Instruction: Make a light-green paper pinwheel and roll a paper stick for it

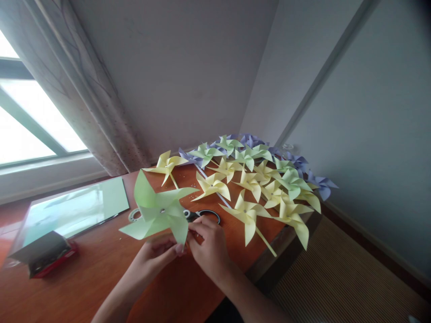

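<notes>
A light green paper pinwheel [160, 210] faces me above the front of the table, a small pin at its centre. My left hand [158, 255] pinches it from below, with thumb and fingers at the lower blade. On the other side my right hand [210, 242] has its fingers closed at the edge of that same blade. The pinwheel hides some of the left fingertips, and I see no stick on it. Behind it lie scissors [209, 211] with black and white handles, partly covered by the pinwheel and my right hand.
Yellow, green and purple pinwheels on sticks crowd the table's right side; a yellow pinwheel [247, 215] lies nearest my right hand. At left are green paper sheets [114, 197] in a clear sleeve and an open red and grey box [43, 255]. Walls and a curtain [90, 89] stand behind.
</notes>
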Demonstrator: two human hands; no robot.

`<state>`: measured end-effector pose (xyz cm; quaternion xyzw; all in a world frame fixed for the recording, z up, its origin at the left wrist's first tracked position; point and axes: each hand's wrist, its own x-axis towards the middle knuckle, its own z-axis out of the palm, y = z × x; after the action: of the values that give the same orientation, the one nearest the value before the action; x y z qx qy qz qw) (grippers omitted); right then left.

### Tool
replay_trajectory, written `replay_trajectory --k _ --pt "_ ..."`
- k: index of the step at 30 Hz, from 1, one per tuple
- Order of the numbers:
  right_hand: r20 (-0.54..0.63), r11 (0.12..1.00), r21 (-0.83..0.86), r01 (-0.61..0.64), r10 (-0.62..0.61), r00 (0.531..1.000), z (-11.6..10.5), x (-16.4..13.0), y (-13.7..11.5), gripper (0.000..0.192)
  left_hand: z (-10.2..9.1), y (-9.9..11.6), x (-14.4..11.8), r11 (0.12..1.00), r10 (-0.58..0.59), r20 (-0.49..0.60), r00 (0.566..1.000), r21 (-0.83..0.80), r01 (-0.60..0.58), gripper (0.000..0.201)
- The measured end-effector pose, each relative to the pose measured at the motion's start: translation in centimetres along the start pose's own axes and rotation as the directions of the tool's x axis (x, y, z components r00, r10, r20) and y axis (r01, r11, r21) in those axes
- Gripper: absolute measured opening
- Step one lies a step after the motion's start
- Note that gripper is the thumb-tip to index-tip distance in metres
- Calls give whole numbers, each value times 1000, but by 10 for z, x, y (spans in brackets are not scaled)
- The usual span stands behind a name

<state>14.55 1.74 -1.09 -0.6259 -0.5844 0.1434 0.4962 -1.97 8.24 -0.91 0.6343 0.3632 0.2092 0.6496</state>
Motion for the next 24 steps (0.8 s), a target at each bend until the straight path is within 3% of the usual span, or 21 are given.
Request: replay_trajectory --k 3,6,9,13,17,20,24 --pt "-14 1000 -17 18 -18 1000 -7 0 -1 15 0 2 0 999 31 26 999 12 -31 34" --pt "-32 995 -94 38 -41 999 -32 11 4 15 -1 5 0 999 38 45 998 -11 -38 34" --pt "-60 938 -321 133 -160 985 -77 40 19 16 0 6 1 1000 10 55 998 -12 -9 35" --pt "-139 878 -468 99 -184 973 -147 94 50 18 3 8 1 1000 -25 48 999 -11 26 38" --pt "-217 798 -601 40 -211 953 -191 127 76 16 9 13 -2 997 -39 -94 995 -74 32 38" --pt "-235 752 -659 11 -220 947 -202 130 92 15 11 14 -4 994 -41 -239 970 -112 15 36" --pt "-255 702 -712 -27 -223 941 -217 128 110 18 9 11 -3 991 -43 -304 952 -134 2 36"
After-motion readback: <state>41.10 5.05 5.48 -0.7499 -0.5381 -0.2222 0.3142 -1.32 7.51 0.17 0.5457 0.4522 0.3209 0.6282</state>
